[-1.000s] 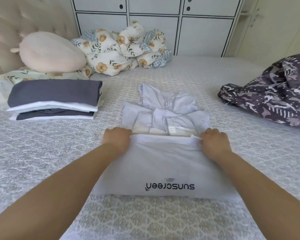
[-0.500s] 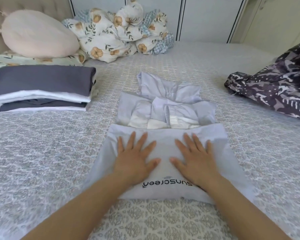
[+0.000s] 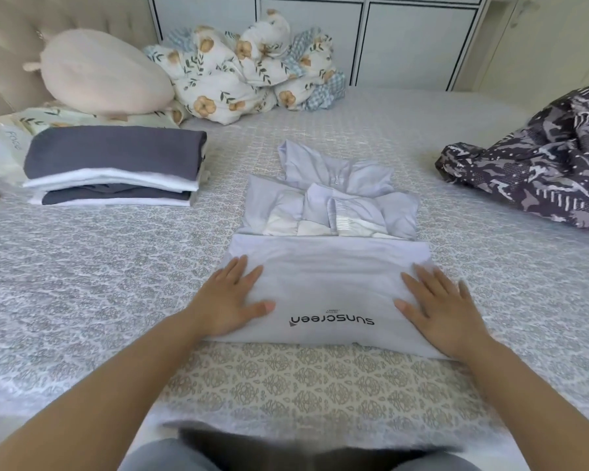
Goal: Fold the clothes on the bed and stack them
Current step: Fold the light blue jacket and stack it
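A pale lilac hooded jacket (image 3: pixel 330 266) lies on the bed in front of me, its lower part folded up over the sleeves, with the word "sunscreen" printed on the near fold. My left hand (image 3: pixel 230 300) presses flat on the fold's left edge. My right hand (image 3: pixel 439 309) presses flat on its right edge. All fingers are straight and spread. A stack of folded grey and white clothes (image 3: pixel 114 168) sits at the left. A crumpled dark purple patterned garment (image 3: pixel 538 168) lies at the right.
A pink plush pillow (image 3: pixel 102 71) and a bunched floral quilt (image 3: pixel 249 69) lie at the bed's head, with a tufted headboard (image 3: pixel 0 45) to the left. White cabinet doors (image 3: pixel 405 35) stand behind. The patterned bedspread (image 3: pixel 303 385) runs to the near edge.
One second ago both hands gripped the jacket's hem and laid it over the sleeves. They then flattened on the fold and have slid apart from the middle to its outer edges.
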